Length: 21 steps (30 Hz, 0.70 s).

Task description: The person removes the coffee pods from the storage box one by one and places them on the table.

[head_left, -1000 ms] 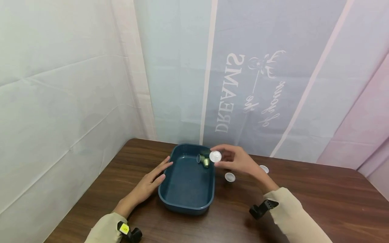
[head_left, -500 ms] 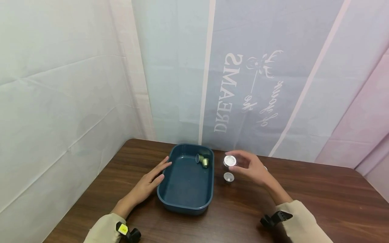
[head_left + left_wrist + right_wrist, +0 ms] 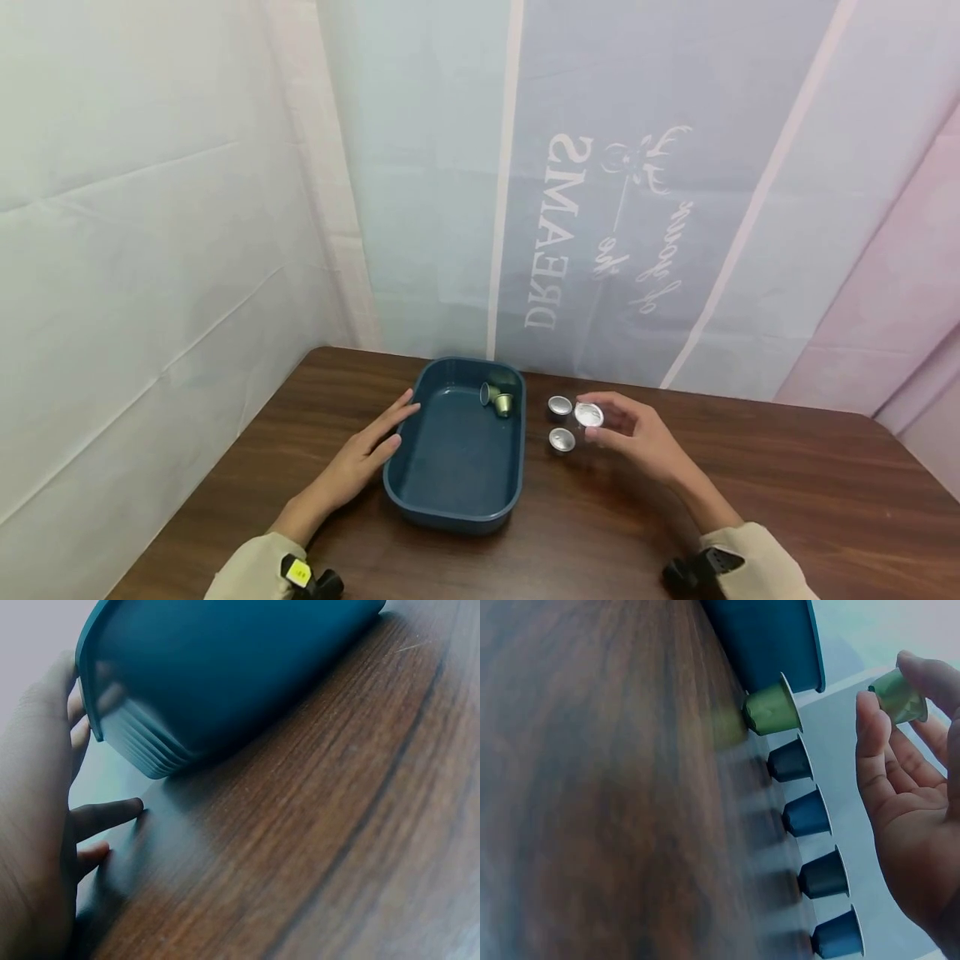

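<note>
Between thumb and fingertips, my right hand [image 3: 637, 437] pinches a green coffee capsule [image 3: 900, 696], its silver foil lid facing up in the head view. It is right of the blue bin [image 3: 453, 510], beside two foil-topped capsules standing on the table, the far capsule [image 3: 559, 407] and the near capsule [image 3: 562, 440]. My left hand [image 3: 352, 467] rests with extended fingers at the bin's left rim. Inside the bin's far right corner are two capsules, one a gold-green capsule [image 3: 503, 406]. The right hand hides part of the table behind it.
In the right wrist view, a green capsule [image 3: 774, 707] stands near the bin, followed by a row of dark and blue capsules [image 3: 808, 813]. Printed cloth [image 3: 570, 183] hangs along the back edge of the brown wooden table [image 3: 600, 550].
My right hand has moved right and toward me from the bin's right edge, still holding the capsule. A standing capsule formerly hidden by it now shows. The left hand stays at the rim.
</note>
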### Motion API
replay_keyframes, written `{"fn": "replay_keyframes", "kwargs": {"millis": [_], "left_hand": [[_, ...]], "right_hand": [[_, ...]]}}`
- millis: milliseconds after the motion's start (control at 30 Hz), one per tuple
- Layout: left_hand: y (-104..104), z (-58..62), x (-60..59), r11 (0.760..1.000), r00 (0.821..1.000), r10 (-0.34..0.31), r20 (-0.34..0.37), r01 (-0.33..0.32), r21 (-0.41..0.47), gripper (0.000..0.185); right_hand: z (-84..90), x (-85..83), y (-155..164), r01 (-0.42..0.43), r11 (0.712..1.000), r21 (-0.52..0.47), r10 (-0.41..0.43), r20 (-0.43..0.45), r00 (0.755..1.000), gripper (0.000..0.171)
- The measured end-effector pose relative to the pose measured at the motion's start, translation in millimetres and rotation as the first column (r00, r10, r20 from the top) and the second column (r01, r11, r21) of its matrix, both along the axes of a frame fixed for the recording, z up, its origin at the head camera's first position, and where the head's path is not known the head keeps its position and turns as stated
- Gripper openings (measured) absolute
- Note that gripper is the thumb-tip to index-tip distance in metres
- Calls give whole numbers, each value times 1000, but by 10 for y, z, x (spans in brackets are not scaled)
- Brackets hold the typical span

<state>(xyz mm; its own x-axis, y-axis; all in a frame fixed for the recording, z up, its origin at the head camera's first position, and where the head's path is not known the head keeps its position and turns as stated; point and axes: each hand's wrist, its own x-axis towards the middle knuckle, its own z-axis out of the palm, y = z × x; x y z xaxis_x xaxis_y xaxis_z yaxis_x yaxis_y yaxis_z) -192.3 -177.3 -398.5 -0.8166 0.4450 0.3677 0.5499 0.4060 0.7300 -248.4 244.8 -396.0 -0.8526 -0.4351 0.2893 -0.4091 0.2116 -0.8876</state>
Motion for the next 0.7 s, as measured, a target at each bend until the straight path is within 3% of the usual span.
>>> {"fn": "replay_keyframes", "kwargs": {"millis": [167, 333, 700], "left_hand": [[-37, -172, -94, 1000, 1000, 6, -23, -7, -6, 48], [-63, -322, -193, 1000, 1000, -6, -27, 5, -12, 47], [1, -10, -12, 1000, 1000, 7, 0, -7, -9, 47]], "right_hand": [[-58, 14, 104, 8, 1000, -4, -8, 21, 1000, 42], [-139, 67, 194, 76, 997, 1, -76, 39, 996, 41], [-301, 122, 193, 71, 997, 43, -74, 87, 993, 42]]}}
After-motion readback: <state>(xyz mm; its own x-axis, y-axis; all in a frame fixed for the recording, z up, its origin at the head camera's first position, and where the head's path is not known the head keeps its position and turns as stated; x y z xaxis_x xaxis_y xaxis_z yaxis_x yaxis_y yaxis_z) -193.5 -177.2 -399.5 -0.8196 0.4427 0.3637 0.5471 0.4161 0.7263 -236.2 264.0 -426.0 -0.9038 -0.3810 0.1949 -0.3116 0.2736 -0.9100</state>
